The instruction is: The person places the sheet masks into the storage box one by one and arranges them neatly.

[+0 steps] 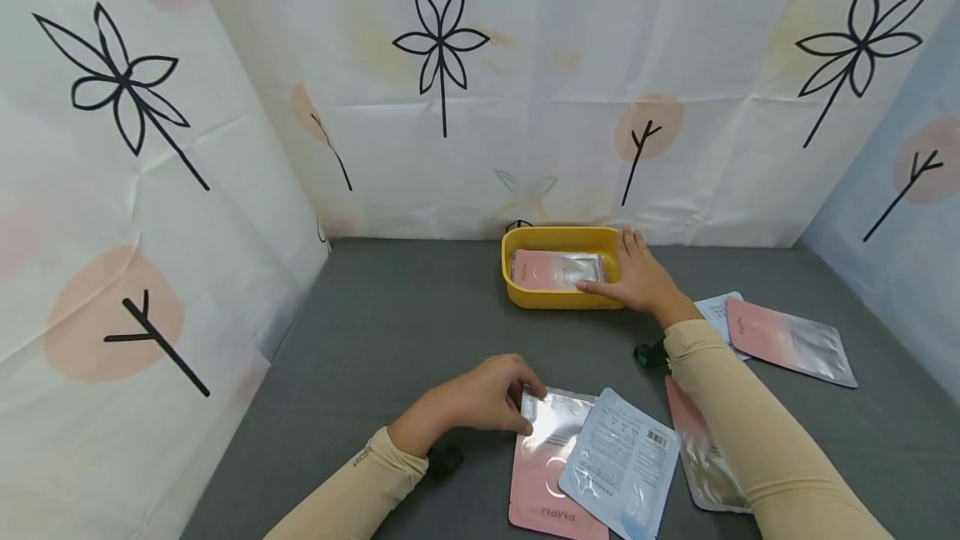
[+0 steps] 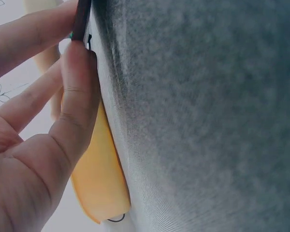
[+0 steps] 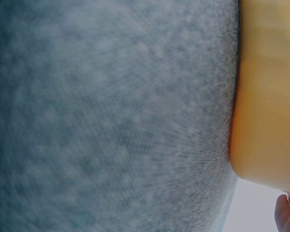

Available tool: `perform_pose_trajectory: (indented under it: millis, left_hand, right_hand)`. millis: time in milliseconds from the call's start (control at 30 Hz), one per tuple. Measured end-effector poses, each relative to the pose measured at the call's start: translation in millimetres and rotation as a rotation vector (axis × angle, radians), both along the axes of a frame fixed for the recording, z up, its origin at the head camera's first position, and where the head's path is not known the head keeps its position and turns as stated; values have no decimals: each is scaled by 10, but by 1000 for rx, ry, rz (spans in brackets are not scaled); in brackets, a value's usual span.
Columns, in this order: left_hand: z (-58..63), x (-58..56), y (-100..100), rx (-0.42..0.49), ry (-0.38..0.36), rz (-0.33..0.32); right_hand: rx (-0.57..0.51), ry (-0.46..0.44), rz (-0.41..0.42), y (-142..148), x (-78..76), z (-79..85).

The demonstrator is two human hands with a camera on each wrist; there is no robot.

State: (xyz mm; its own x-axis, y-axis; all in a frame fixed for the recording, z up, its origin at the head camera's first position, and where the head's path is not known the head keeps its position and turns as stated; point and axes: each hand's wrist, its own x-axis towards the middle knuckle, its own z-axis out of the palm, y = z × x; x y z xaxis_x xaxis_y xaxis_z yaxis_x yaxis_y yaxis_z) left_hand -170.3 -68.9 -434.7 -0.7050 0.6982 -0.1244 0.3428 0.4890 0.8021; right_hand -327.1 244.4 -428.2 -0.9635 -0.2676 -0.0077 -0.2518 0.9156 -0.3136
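My left hand point(image 1: 491, 394) pinches the top edge of a pink-and-silver face mask packet point(image 1: 538, 482); the left wrist view shows its thumb and fingers at a thin dark edge. Overlapping that packet is a pale blue mask packet point(image 1: 626, 461) with printed text and a barcode. My right hand point(image 1: 637, 273) lies on the right end of a yellow basket point(image 1: 558, 300), its fingers fairly straight along the far right rim and its thumb across the front rim. Inside the basket lies a pink-and-silver mask packet point(image 1: 551, 269). In the right wrist view the yellow wall fills the right side.
Another pink-and-silver packet point(image 1: 795, 340) lies at the right, over a light blue one point(image 1: 715, 313). Partly under the right sleeve is a further pink-and-silver packet point(image 1: 708, 461). White printed cloth point(image 1: 562, 157) stands behind and beside the grey table point(image 1: 405, 307).
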Motion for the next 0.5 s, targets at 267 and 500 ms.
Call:
perform_pose_trajectory:
  millis: [267,500]
  left_hand:
    - [29,-10,-32,24,34,-2]
    - [92,-35,-72,37,103,15]
  right_hand:
    - [5,2,-3,-3,-2,-20]
    - [9,4,-2,0,-6,-21]
